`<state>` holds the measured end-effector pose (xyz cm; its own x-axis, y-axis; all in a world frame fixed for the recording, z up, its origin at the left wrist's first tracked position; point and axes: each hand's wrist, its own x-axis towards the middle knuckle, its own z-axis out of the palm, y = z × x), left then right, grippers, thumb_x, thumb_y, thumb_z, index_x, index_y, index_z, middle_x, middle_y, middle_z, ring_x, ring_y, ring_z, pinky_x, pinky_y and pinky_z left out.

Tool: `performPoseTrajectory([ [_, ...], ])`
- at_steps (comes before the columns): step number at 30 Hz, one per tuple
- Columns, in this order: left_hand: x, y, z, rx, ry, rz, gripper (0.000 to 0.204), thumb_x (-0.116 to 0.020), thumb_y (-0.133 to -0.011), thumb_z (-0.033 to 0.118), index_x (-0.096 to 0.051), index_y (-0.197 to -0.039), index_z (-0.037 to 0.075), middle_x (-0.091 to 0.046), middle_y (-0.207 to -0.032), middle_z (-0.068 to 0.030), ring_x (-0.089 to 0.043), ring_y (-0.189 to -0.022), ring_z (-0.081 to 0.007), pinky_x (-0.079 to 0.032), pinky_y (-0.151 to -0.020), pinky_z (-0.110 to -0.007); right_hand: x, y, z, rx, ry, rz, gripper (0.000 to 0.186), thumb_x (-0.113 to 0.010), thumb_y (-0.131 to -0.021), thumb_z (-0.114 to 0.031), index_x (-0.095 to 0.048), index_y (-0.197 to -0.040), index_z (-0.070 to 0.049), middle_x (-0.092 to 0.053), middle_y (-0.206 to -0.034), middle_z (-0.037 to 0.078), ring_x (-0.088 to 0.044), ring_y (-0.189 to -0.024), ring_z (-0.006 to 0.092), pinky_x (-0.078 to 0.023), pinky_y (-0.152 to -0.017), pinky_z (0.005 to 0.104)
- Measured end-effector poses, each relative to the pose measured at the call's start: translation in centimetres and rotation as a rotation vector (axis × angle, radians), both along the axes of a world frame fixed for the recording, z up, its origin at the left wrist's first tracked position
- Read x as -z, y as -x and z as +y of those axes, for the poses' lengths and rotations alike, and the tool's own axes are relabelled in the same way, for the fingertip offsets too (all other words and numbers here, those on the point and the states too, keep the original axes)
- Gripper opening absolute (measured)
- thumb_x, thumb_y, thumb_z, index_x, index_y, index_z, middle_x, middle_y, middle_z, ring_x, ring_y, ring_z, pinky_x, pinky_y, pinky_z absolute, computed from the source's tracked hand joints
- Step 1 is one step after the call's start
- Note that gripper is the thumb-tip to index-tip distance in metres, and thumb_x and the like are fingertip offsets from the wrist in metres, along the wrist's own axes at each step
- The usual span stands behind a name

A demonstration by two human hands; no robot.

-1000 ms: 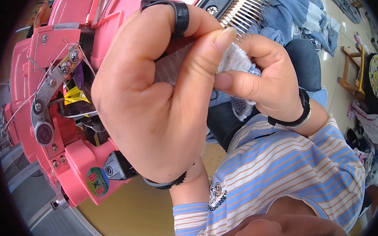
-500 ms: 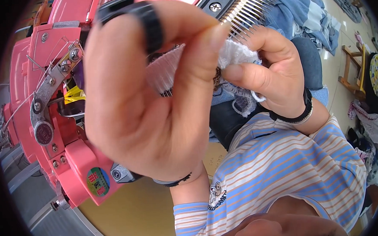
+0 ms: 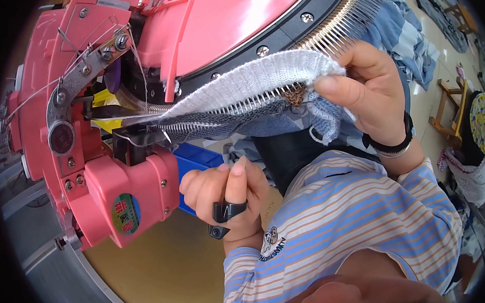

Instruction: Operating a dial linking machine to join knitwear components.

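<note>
My right hand (image 3: 368, 90) pinches the end of a white ribbed knit strip (image 3: 260, 76) between thumb and fingers. The strip lies along a curved row of metal points (image 3: 262, 99) on a pink linking machine (image 3: 214, 27). Below the points runs dark grey-blue knit fabric (image 3: 214, 125). A small brown tuft of yarn (image 3: 295, 96) and a curled light-blue knit edge (image 3: 325, 117) hang beside my right thumb. My left hand (image 3: 225, 196), wearing a black ring-like device (image 3: 229, 211), is low and apart from the fabric. Its fingers are curled with tips together; anything between them is too small to make out.
The machine's pink arm housing (image 3: 129, 196) and thread guides (image 3: 84, 69) stand at the left. Bare points (image 3: 350, 14) fan out at the upper right. A blue bin (image 3: 196, 159) sits behind my left hand. Denim-coloured garments (image 3: 406, 33) and a wooden stool (image 3: 449, 110) are at the right.
My left hand has moved from close in front of the fabric down and away, uncovering the strip and the points. The right hand keeps its hold, slightly shifted to the right.
</note>
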<state>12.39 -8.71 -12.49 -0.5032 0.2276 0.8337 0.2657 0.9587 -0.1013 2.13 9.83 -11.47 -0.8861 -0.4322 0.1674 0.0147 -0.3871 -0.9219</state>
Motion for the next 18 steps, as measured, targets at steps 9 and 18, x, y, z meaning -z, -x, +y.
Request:
performPoseTrajectory([
  [9, 11.8, 1.1, -9.0, -0.14, -1.073, -0.122, 0.016, -0.055, -0.083, 0.001, -0.053, -0.099, 0.0, -0.057, -0.092, -0.0062, -0.051, -0.078, -0.0131, -0.042, -0.069, -0.029, 0.3, 0.1, -0.3, 0.113, 0.047, 0.064, 0.013, -0.065, -0.079, -0.005, -0.059, -0.089, 0.001, -0.058, -0.078, 0.0, -0.05, -0.068, 0.0025, -0.037, -0.059, 0.0162],
  [18, 9.0, 4.5, -13.5, -0.233, -0.606, 0.042, 0.03, -0.052, -0.088, 0.015, -0.05, -0.115, 0.001, -0.054, -0.115, -0.0103, -0.053, -0.099, -0.0212, -0.041, -0.088, -0.032, -0.5, -0.2, -0.2, 0.121, 0.019, 0.072, 0.013, -0.066, -0.079, -0.006, -0.059, -0.088, 0.001, -0.058, -0.074, 0.001, -0.05, -0.065, 0.0028, -0.036, -0.056, 0.0158],
])
